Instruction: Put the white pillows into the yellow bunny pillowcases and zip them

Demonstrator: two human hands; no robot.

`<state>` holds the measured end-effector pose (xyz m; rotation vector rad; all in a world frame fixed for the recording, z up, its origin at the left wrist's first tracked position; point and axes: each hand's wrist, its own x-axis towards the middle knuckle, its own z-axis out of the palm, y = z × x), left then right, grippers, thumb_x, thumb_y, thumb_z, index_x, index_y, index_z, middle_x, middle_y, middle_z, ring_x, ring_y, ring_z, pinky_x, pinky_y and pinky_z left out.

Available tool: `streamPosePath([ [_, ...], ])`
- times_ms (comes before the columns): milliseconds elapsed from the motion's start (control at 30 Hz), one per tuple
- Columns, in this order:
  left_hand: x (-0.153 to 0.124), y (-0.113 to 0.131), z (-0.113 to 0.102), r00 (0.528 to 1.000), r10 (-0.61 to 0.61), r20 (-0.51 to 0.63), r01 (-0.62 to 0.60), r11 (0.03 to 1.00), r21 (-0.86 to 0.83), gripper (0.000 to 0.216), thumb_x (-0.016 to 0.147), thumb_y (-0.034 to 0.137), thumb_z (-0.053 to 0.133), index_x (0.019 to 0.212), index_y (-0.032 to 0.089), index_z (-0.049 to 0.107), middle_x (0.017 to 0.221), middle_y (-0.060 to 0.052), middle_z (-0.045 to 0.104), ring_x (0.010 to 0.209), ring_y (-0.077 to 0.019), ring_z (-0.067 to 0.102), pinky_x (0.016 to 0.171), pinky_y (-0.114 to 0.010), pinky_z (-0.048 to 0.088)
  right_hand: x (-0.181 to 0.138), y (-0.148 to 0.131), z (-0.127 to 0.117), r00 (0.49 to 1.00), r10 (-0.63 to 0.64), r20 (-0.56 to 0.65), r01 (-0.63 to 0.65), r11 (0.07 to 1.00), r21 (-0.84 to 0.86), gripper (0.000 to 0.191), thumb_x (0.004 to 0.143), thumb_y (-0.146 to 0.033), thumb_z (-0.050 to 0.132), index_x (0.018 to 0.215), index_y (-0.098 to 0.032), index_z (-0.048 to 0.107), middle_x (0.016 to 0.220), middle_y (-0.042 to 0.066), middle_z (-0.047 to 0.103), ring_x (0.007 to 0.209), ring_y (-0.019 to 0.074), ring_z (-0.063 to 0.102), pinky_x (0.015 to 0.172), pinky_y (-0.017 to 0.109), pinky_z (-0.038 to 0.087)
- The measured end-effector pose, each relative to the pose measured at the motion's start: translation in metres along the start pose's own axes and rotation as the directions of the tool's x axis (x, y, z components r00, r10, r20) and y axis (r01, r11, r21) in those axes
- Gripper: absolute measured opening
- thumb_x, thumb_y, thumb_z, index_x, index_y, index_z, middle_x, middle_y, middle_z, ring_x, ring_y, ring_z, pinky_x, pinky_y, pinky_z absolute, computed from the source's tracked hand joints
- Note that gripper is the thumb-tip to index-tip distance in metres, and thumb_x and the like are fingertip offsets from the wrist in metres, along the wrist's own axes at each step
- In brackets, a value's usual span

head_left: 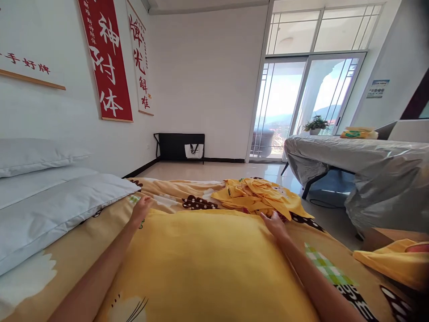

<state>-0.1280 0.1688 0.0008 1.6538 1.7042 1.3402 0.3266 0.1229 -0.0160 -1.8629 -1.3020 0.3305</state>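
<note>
A plump yellow pillow (208, 264) lies on the bed in front of me. My left hand (140, 209) grips its far left corner, fingers curled over the edge. My right hand (275, 223) holds the far right corner the same way. Just beyond the pillow lies a crumpled yellow cloth (258, 194) on the patterned yellow bedsheet (167, 190).
Two white pillows (50, 197) are stacked at the left against the wall. A table under a grey cover (362, 165) stands to the right. More yellow fabric (392, 261) lies at the right edge. Glass doors (301, 103) and tiled floor lie beyond the bed.
</note>
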Motion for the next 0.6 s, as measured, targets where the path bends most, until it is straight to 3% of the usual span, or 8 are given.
streamPosePath([
  [33,-0.002,0.024,0.010,0.994,0.089,0.056,-0.100,0.969,0.226,0.032,0.087,0.033,0.038,0.106,0.017,0.060,0.111,-0.019,0.065,0.111,-0.0344,0.057,0.089,-0.047,0.044,0.000,-0.018,0.005,0.998,-0.039,0.041,0.041,0.998,-0.053,0.051,0.082,-0.039,0.047,0.124,-0.011,0.051,0.127,0.020,0.056,0.124,0.0340,0.047,0.103,0.050,0.034],
  [67,-0.007,0.049,0.024,0.968,0.164,0.192,-0.229,0.890,0.395,0.037,0.087,0.031,0.039,0.114,0.014,0.057,0.118,-0.021,0.062,0.114,-0.0354,0.055,0.092,-0.048,0.043,-0.003,-0.038,0.013,0.992,-0.088,0.094,0.096,0.991,-0.090,0.049,0.083,-0.036,0.048,0.126,-0.012,0.051,0.131,0.018,0.053,0.127,0.0325,0.044,0.106,0.048,0.031],
  [133,-0.024,0.092,0.063,0.924,0.213,0.317,-0.339,0.840,0.423,0.040,0.084,0.028,0.045,0.120,0.016,0.056,0.124,-0.016,0.060,0.119,-0.0317,0.052,0.100,-0.045,0.037,-0.015,-0.074,0.036,0.945,-0.224,0.241,0.261,0.956,-0.134,0.044,0.085,-0.031,0.046,0.127,-0.018,0.051,0.136,0.011,0.052,0.128,0.0267,0.044,0.108,0.039,0.030],
  [167,-0.035,0.105,0.085,0.897,0.230,0.378,-0.391,0.813,0.432,0.041,0.084,0.026,0.045,0.122,0.018,0.055,0.130,-0.015,0.057,0.124,-0.0293,0.048,0.105,-0.045,0.032,-0.024,-0.087,0.050,0.895,-0.298,0.333,0.363,0.919,-0.152,0.042,0.087,-0.030,0.044,0.127,-0.020,0.051,0.136,0.009,0.052,0.128,0.0246,0.044,0.107,0.037,0.030],
  [267,-0.066,0.103,0.142,0.835,0.143,0.532,-0.453,0.726,0.517,0.041,0.090,0.025,0.036,0.123,0.012,0.056,0.134,-0.018,0.052,0.130,-0.0264,0.042,0.109,-0.045,0.026,-0.051,-0.096,0.084,0.742,-0.364,0.563,0.547,0.814,-0.195,0.038,0.091,-0.030,0.038,0.123,-0.020,0.056,0.132,0.008,0.056,0.124,0.0245,0.048,0.105,0.039,0.031],
  [333,-0.076,0.076,0.156,0.824,0.033,0.565,-0.412,0.720,0.559,0.044,0.093,0.033,0.032,0.124,0.013,0.056,0.136,-0.018,0.051,0.131,-0.0265,0.041,0.109,-0.047,0.025,-0.061,-0.078,0.097,0.726,-0.314,0.611,0.530,0.822,-0.207,0.041,0.093,-0.036,0.035,0.121,-0.017,0.058,0.131,0.011,0.057,0.125,0.0260,0.048,0.105,0.042,0.030],
  [433,-0.066,0.029,0.141,0.824,-0.106,0.557,-0.331,0.708,0.624,0.057,0.093,0.051,0.025,0.134,0.019,0.048,0.146,-0.015,0.040,0.137,-0.0292,0.032,0.110,-0.054,0.018,-0.057,-0.042,0.102,0.721,-0.273,0.637,0.511,0.830,-0.223,0.055,0.095,-0.048,0.028,0.131,-0.015,0.051,0.140,0.011,0.049,0.131,0.0258,0.040,0.108,0.044,0.025],
  [600,-0.020,-0.019,0.067,0.796,-0.289,0.531,-0.214,0.687,0.694,0.057,0.095,0.050,0.020,0.132,0.021,0.052,0.140,-0.015,0.047,0.133,-0.0385,0.035,0.103,-0.067,0.010,-0.020,-0.010,0.090,0.704,-0.215,0.677,0.500,0.827,-0.257,0.063,0.095,-0.056,0.022,0.132,-0.014,0.051,0.139,0.012,0.049,0.131,0.0278,0.040,0.107,0.051,0.020],
])
